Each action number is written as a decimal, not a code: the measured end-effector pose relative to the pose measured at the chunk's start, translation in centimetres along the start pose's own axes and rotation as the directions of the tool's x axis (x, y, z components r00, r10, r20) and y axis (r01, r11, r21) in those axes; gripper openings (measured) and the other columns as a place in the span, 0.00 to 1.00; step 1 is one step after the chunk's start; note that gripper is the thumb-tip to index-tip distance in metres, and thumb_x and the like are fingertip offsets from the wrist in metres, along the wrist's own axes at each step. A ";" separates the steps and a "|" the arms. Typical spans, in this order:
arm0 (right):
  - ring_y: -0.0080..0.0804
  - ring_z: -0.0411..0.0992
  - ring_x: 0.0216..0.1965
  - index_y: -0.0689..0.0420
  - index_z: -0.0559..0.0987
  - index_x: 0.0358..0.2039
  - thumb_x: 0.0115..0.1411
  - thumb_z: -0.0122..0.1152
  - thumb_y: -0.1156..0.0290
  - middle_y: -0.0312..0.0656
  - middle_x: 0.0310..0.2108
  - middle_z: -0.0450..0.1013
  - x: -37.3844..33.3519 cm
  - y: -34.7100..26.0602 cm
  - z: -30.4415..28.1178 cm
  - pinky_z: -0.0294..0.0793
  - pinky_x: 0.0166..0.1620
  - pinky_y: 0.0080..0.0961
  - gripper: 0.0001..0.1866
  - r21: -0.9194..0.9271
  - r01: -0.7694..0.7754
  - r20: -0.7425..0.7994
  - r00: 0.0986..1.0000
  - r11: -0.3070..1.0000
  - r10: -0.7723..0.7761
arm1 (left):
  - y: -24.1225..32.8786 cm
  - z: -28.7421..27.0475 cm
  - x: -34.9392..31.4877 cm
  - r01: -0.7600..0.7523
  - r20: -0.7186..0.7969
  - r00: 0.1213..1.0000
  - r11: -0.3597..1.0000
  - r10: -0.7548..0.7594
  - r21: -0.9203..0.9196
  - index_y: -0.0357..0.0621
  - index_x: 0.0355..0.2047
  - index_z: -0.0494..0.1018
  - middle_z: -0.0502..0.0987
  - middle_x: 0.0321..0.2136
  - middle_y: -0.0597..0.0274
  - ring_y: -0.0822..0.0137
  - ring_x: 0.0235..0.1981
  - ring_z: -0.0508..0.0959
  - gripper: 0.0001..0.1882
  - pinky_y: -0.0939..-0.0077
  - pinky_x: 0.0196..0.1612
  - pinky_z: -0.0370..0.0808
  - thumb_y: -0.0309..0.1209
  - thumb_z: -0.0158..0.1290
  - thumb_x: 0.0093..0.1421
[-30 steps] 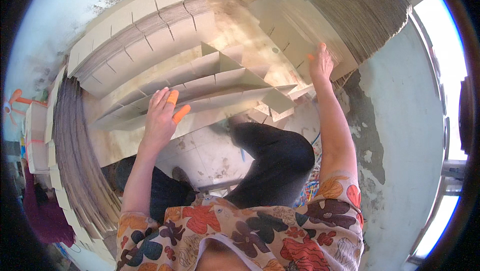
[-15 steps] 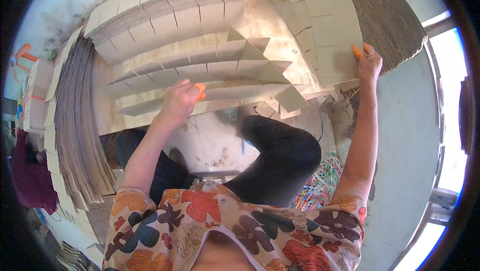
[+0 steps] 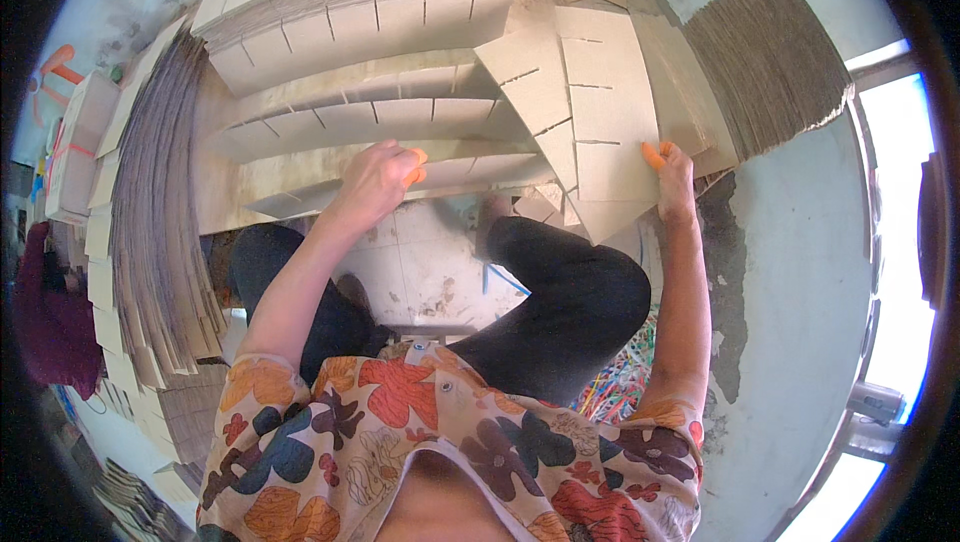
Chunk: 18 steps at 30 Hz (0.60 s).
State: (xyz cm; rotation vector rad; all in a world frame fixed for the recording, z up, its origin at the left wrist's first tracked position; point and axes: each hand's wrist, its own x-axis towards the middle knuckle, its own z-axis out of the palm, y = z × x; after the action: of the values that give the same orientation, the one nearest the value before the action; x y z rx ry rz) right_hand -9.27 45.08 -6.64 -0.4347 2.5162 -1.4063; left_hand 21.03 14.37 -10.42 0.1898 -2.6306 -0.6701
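Observation:
My right hand, with an orange finger cover, pinches the right edge of a slotted cardboard strip. Against that strip lies another slotted piece, set at a slant over the ends of the standing strips. My left hand is closed, orange covers on its fingertips, at the nearest standing cardboard strip; its fingers seem to grip that strip's upper edge, partly hidden by the hand. Behind it, a further slotted strip stands on edge, roughly parallel.
A thick stack of slotted cardboard stands at the back. Cardboard piles rise at the left and right. Below are my knees and a heap of coloured straps. Someone's dark red sleeve shows far left.
My right hand has moved left and a little nearer, bringing cardboard from the right-hand pile over the standing strips' ends. My left hand has shifted slightly right and away.

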 end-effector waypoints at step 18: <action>0.20 0.61 0.20 0.59 0.75 0.52 0.51 0.68 0.74 0.37 0.18 0.70 -5.9 -11.9 2.7 0.67 0.27 0.18 0.26 -0.252 0.608 0.199 0.794 0.753 -0.575 | 1.2 0.9 0.7 -0.023 -0.044 0.999 1.000 0.023 -0.010 0.39 0.29 0.76 0.77 0.23 0.51 0.52 0.28 0.76 0.09 0.59 0.30 0.73 0.33 0.58 0.52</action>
State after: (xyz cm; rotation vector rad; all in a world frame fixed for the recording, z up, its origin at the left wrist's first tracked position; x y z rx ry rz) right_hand -1.17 39.15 2.46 -1.4440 2.6192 -1.0971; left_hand 19.97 15.63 -10.37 0.1691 -2.5830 -0.6643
